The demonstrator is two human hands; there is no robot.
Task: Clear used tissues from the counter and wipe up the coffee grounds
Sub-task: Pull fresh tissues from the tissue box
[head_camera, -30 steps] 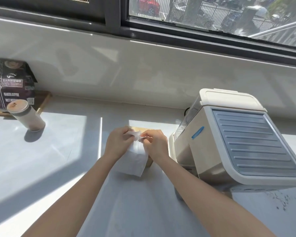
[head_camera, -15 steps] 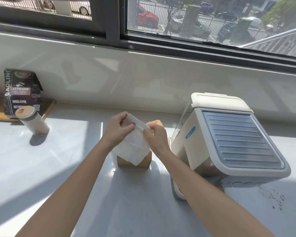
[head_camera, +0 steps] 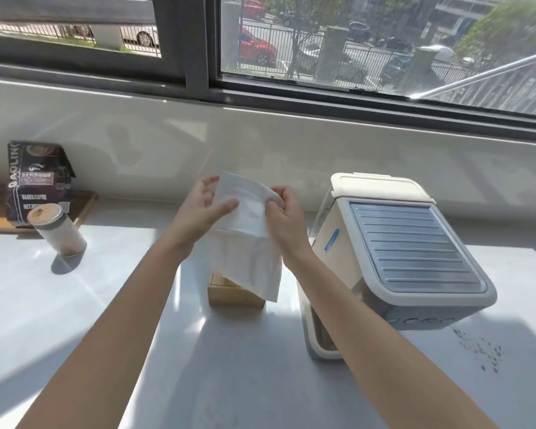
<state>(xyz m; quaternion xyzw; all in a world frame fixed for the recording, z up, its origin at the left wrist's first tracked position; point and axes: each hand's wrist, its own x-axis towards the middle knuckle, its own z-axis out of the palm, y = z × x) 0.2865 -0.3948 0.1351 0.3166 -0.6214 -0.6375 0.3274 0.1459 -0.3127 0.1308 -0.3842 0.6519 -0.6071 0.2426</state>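
Hands (head_camera: 198, 209) (head_camera: 287, 224) around white tissue (head_camera: 248, 243)

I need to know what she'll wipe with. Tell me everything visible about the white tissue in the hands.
The tissue is a plain white, thin, soft-looking paper sheet, clean and partly unfolded with fold creases. It hangs in the air above the wooden tissue box, its lower corner dangling in front of it. The left hand grips its upper left edge, the right hand pinches its upper right.

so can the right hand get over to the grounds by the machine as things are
Probably yes. The grounds lie on open counter right of the machine, with nothing lying on them. The right hand holds the tissue left of the machine and must go around its front.
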